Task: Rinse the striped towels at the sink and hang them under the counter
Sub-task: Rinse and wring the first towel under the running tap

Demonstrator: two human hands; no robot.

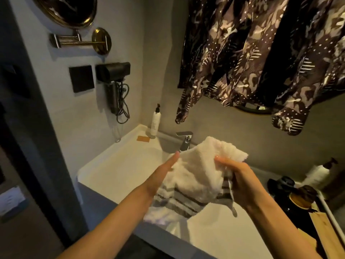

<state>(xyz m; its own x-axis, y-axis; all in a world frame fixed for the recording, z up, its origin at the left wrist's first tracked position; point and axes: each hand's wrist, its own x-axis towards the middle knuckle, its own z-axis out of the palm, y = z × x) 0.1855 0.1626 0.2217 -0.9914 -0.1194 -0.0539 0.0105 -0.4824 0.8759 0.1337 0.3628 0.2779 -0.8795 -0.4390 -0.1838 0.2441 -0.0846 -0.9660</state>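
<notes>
A white towel with grey stripes [194, 176] is bunched up between both my hands, above the white sink [119, 171]. My left hand [160, 176] presses flat against the towel's left side, fingers extended. My right hand [240, 180] grips the towel's right side with curled fingers; a grey hanging loop dangles below it. The towel's lower end droops over the sink's front edge. Just behind the towel stands the chrome faucet [184, 141]; no water stream is visible.
A white pump bottle [155, 122] and an orange soap bar [143, 139] sit at the sink's back left. A patterned garment [261, 53] hangs overhead. Dark containers and a wooden tray [298, 202] are on the right counter. A hair dryer [113, 75] hangs on the left wall.
</notes>
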